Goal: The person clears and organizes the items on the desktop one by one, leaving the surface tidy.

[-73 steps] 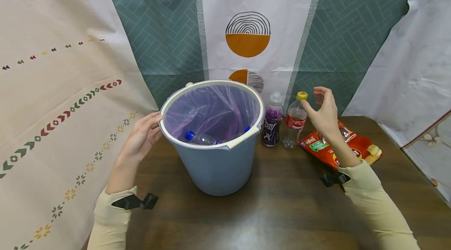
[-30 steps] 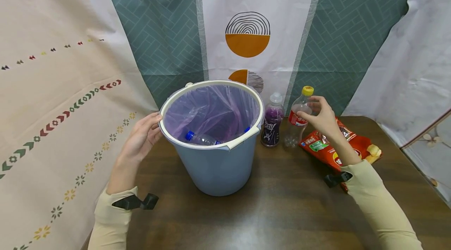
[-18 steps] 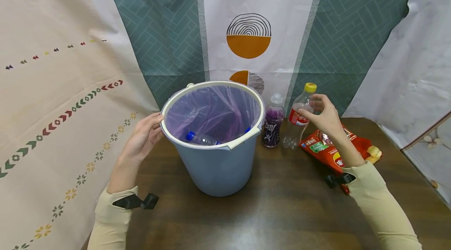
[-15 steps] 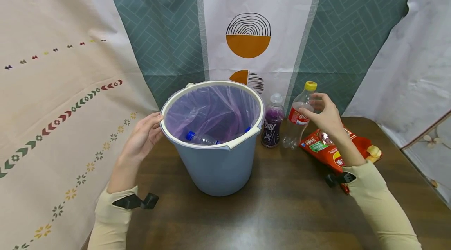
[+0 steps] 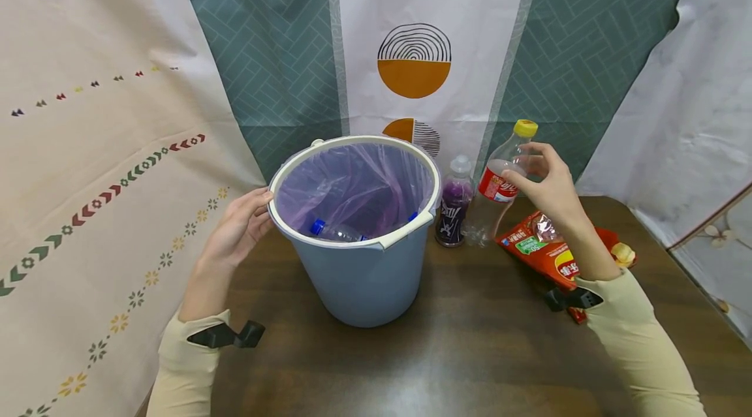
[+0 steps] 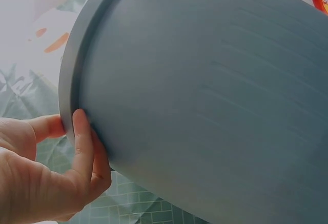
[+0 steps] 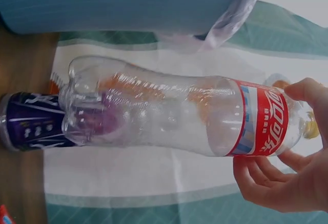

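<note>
My left hand (image 5: 237,224) grips the rim of a blue-grey bucket (image 5: 364,286); in the left wrist view the thumb and fingers (image 6: 83,147) pinch the rim from both sides. A thin purple bag lines the bucket, and a clear bottle with a blue cap (image 5: 337,231) lies inside. With my right hand (image 5: 549,185) I hold a clear plastic soda bottle (image 5: 499,175) around its upper part. It has a red label and a yellow cap, looks empty, and leans to the right. The right wrist view shows thumb and fingers on either side of the bottle (image 7: 154,111).
A dark drink bottle with purple contents (image 5: 452,208) stands between the bucket and the soda bottle. A red snack bag (image 5: 540,247) lies on the brown table (image 5: 470,332) beneath my right forearm. Patterned cloths (image 5: 411,110) hang behind and at the sides.
My right hand has closed around the soda bottle and raised it, tilting its top rightward. The left hand has stayed on the bucket rim.
</note>
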Available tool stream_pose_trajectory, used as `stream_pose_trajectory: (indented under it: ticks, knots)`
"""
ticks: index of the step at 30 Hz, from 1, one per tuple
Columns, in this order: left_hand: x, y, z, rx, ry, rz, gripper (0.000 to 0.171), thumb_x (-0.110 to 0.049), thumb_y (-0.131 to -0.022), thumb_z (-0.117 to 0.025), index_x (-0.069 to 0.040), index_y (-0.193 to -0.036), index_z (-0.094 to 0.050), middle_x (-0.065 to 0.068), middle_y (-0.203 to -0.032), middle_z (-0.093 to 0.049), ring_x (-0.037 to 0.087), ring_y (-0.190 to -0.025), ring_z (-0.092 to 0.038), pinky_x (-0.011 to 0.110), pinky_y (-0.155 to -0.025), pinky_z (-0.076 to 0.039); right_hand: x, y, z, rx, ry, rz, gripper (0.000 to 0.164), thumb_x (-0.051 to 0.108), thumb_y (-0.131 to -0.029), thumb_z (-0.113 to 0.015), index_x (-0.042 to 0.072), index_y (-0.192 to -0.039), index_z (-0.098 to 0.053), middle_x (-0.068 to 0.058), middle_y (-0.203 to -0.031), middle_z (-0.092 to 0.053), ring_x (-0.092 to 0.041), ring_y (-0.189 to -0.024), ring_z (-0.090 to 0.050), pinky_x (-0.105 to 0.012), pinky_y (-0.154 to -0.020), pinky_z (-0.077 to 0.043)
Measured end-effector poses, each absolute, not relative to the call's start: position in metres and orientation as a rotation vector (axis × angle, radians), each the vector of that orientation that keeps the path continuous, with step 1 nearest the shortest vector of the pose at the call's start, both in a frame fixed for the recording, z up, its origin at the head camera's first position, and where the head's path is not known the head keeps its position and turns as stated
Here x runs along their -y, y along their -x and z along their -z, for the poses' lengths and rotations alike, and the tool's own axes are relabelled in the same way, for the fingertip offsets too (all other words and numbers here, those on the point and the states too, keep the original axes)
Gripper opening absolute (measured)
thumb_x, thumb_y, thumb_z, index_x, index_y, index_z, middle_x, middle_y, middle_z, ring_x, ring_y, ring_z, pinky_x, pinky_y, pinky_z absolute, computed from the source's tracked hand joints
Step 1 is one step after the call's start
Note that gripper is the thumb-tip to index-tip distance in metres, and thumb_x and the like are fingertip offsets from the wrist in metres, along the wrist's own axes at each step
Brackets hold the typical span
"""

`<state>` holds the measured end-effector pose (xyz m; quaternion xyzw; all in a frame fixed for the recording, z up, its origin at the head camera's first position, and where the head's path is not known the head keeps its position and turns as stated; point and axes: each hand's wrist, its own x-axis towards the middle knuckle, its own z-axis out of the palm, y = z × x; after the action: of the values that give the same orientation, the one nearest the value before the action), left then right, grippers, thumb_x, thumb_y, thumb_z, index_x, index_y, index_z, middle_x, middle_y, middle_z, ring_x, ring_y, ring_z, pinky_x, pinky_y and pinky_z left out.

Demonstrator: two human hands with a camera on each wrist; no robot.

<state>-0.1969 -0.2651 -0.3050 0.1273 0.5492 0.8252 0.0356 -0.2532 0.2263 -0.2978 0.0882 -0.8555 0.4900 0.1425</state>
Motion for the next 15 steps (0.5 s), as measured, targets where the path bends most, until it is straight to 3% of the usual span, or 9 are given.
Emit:
stream_pose_trajectory:
  ticks: [3,7,15]
  knots:
    - [0.266,0.196,0.305,-1.681,-0.383,-2.534,0.020,-0.006,-0.102,-0.043,-0.002,-0.109,-0.061,0.002,-0.094,-0.069,0.008,-0.085,-0.068,0.016,-0.074,-0.057,-0.225,0.250,0.293,2.402,-0.292,-1.449,0.054,0.032,-0.092,-0.064,0.018,-0.138,-0.040,0.004,-0.120,-0.056,-0.005,-0.103,-0.052,-0.009,-0.078,-0.047]
    - [0.266,0.196,0.305,-1.692,-0.380,-2.527,0.020,-0.007,-0.102,-0.044,-0.002,-0.110,-0.061,0.002,-0.095,-0.069,0.008,-0.086,-0.068,0.016,-0.076,-0.057,-0.224,0.247,0.285,2.295,-0.332,-1.492,0.051,0.026,-0.092,-0.065,0.018,-0.136,-0.042,0.017,-0.110,-0.057,-0.004,-0.102,-0.054,-0.010,-0.079,-0.049]
    - [0.266,0.196,0.305,-1.682,-0.369,-2.541,0.020,-0.006,-0.102,-0.043,-0.002,-0.110,-0.061,0.002,-0.094,-0.070,0.008,-0.085,-0.069,0.017,-0.075,-0.058,-0.218,0.242,0.268,2.120,-0.375,-1.555,0.047,0.019,-0.091,-0.065,0.019,-0.134,-0.046,0.014,-0.108,-0.062,-0.008,-0.101,-0.057,-0.016,-0.082,-0.048]
